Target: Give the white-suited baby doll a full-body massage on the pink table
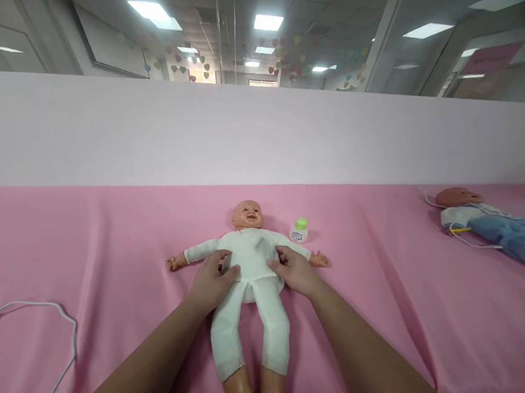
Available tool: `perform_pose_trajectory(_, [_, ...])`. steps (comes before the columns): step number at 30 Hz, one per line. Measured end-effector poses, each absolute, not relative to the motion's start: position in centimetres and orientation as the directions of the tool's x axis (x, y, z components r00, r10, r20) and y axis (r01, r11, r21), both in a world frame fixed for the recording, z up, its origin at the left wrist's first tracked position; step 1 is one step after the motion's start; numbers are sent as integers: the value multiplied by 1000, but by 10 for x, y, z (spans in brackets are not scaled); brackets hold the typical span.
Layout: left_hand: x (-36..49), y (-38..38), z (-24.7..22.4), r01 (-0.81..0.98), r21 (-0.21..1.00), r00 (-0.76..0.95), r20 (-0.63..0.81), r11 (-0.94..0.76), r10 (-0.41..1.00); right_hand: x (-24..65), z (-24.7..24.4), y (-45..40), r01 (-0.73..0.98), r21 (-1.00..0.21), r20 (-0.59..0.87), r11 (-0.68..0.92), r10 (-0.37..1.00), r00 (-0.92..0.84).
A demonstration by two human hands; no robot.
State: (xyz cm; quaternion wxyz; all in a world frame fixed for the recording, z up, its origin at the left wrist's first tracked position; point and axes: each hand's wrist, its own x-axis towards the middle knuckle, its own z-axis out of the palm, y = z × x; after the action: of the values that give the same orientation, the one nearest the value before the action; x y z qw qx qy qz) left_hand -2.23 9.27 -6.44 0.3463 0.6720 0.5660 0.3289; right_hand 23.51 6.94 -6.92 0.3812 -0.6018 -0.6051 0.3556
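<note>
On the pink sheet (124, 231), the doll (248, 213) lies face up, arms spread, perhaps so its front is easy for me to reach. My left hand (213, 280) and right hand (297, 270) rest at either side of its waist, a mirrored placing that I judge would keep it steady. On each, thumb and forefinger stand apart against the white top (251, 252); the other fingers are mostly hidden, so I cannot tell whether they pinch cloth. That top and the trousers (273, 323) look soft and matte; the doll's rounded head and feet shine like smooth plastic. Just beside its arm sits a squat jar (298, 231), translucent, green-lidded. Well to the doll's right in my view lies a second doll (515, 231), in blue.
</note>
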Motion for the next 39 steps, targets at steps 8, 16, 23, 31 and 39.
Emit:
perform_pose_trajectory(8, [-24,93,-64,546,825,130,91,-148,987,241,-61,62,593,-805,14,12,1000,-1])
perform_pose_trajectory(16, [-24,91,-60,551,823,128,84,-141,988,241,-62,62,578,-816,23,14,1000,8])
perform_pose_trajectory(23, [-22,99,-56,623,771,143,53,-131,988,240,-54,72,613,-789,-26,-37,999,27])
perform_pose_trajectory(31, [-13,115,-33,762,623,167,77,-178,983,241,-45,80,744,-668,25,-19,999,48])
perform_pose_trajectory(39, [-34,117,-41,712,692,1,162,-115,987,264,-55,73,670,-742,95,-19,986,134])
